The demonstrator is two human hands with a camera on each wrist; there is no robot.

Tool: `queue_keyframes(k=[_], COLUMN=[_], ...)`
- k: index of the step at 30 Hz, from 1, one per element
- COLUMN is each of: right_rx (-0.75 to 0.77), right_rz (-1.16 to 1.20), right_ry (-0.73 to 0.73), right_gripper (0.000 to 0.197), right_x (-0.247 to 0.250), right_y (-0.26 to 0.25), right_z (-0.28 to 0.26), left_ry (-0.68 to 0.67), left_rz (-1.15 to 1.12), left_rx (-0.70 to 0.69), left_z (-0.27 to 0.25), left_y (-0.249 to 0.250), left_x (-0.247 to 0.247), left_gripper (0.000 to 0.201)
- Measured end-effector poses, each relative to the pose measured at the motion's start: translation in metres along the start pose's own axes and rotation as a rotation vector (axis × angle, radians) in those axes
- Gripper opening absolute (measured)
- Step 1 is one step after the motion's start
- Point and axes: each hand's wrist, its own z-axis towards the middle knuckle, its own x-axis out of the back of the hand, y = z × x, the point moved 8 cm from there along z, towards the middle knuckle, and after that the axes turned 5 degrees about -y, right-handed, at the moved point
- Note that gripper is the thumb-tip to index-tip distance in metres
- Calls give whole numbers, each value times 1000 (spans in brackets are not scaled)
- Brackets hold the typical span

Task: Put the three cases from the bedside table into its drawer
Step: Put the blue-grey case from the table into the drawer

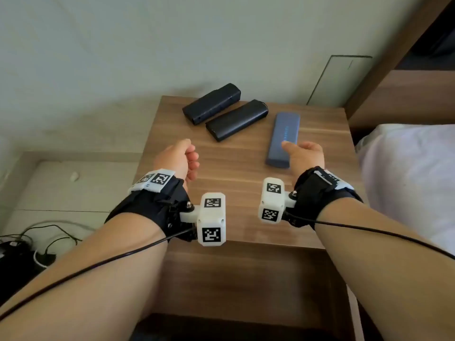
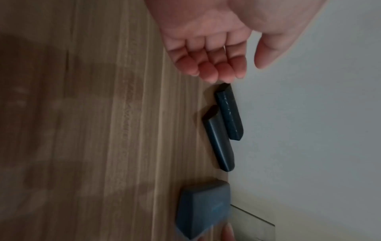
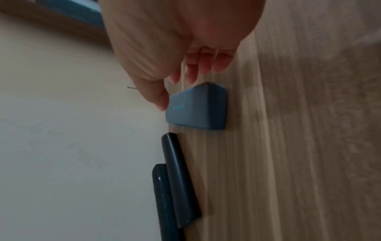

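Three cases lie on the wooden bedside table (image 1: 234,168). Two black cases (image 1: 212,103) (image 1: 236,120) sit side by side at the back, near the wall. A blue case (image 1: 283,134) lies to the right, pointing toward me. My right hand (image 1: 305,153) hovers at its near end, thumb at the case's top. In the right wrist view the fingers (image 3: 198,68) are apart from the blue case (image 3: 198,110). My left hand (image 1: 192,158) hangs loosely curled over the table's left middle, holding nothing, short of the black cases (image 2: 230,114) (image 2: 219,143). The table's wooden front (image 1: 246,279) is flush.
A bed with white sheets (image 1: 406,180) borders the table's right side, with a wooden headboard (image 1: 394,94) behind. The wall runs close behind the cases. A power strip and black cables (image 1: 24,249) lie on the floor to the left.
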Motion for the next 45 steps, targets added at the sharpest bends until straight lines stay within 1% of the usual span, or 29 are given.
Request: queue_keyframes(k=[2,4,6,9,11,14,18,22,26,28,30,34,36,38,40,42,45], right_rx=[36,50,59,135,159,135,94,86,89,116,158,254,293,308,317,330,336], right_rz=[-123,-189,-239,-321,-357,-421,-507,-554,-553,-543,-507,-424,-408,-373,-330,-323,-332], right_ry=[46,78,89,92,98,122,154,197,177,152,115,-46,-123,-237,-353,-433,-589], right_gripper=[63,74,77,78,81,88,86,73,70,69,67,71,67,60,66,72,64], right_x=[-2,-3,-4,-9,-12,-16,-22,-24,-25,-26,-28,-38,-37,-38,-42,-42,-46], right_y=[7,12,15,13,11,12,8,6,10,10,11,21,28,37,45,51,63], right_z=[5,8,7,3,0,-3,-4,-5,-7,-11,-18,-37,-46,-60,-76,-90,-108], left_ry=[-9,-36,-44,-61,-65,-59,-57,-40,-28,-26,-25,-15,-10,3,9,22,19], left_rz=[-6,-11,-16,-10,-6,8,9,-25,-41,-50,-56,-54,-48,-46,-48,-46,-42], left_rx=[-15,-24,-45,-78,-71,-57,-59,-30,-18,-17,-21,-4,-4,-14,-16,-2,29], left_z=[7,12,13,11,8,2,2,3,3,1,-5,-14,-23,-32,-39,-48,-61], left_y=[-13,-25,-31,-38,-42,-45,-44,-52,-56,-57,-59,-67,-69,-70,-74,-83,-98], left_x=[2,6,9,18,25,37,47,55,60,58,59,66,71,78,84,90,95], left_gripper=[22,22,22,21,21,22,23,22,22,21,21,21,21,21,22,23,23])
